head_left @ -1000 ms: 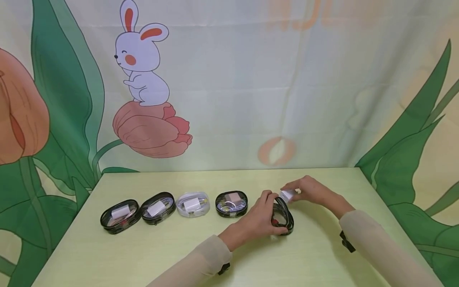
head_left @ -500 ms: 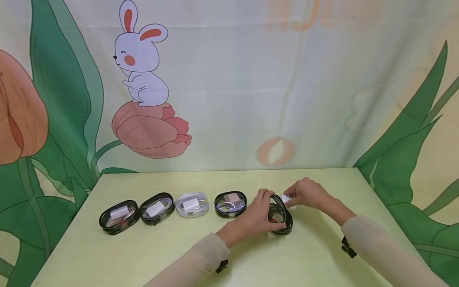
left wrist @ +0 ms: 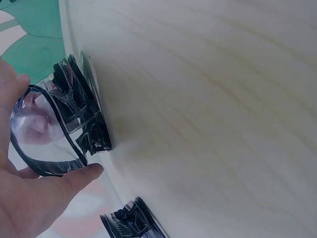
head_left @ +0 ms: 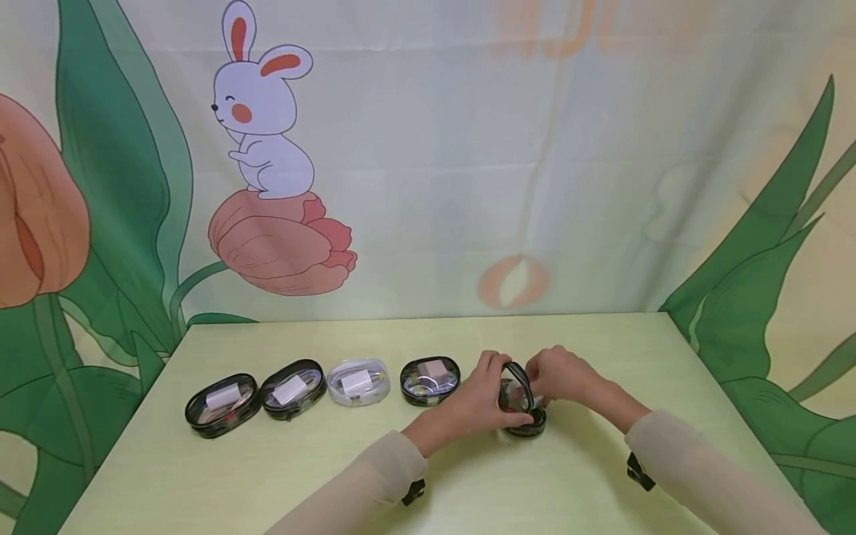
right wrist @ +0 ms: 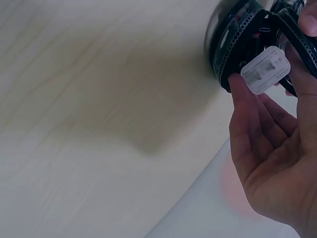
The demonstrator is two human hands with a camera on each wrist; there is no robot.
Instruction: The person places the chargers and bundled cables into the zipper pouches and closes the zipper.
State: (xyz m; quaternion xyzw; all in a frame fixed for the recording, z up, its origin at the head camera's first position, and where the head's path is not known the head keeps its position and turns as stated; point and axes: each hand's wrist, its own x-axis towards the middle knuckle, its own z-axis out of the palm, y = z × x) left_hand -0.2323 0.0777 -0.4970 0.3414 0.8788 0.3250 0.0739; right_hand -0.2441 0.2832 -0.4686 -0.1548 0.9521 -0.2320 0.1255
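A clear oval zip case with black trim [head_left: 533, 429] stands on the table with its lid raised. My left hand [head_left: 471, 397] grips that lid between thumb and fingers, seen also in the left wrist view, where the lid's black rim [left wrist: 62, 116] bows outward. My right hand [head_left: 560, 373] pinches a white charger plug [right wrist: 266, 69] at the unzipped mouth of the case, with its two flat prongs facing the right wrist camera. Something small and red shows inside, behind the plug. Through the lid, part of my right hand appears blurred in the left wrist view.
To the left stand several similar zip cases: two black-trimmed ones [head_left: 223, 405] [head_left: 294, 390], a white-trimmed one [head_left: 358, 382] and another black-trimmed one [head_left: 431, 380], each holding a plug and cable. A printed cloth [head_left: 428, 186] hangs behind the table's far edge.
My right hand has moved left and down with the charger plug, from beside the case to its mouth. My left hand stays on the lid, which has tilted slightly.
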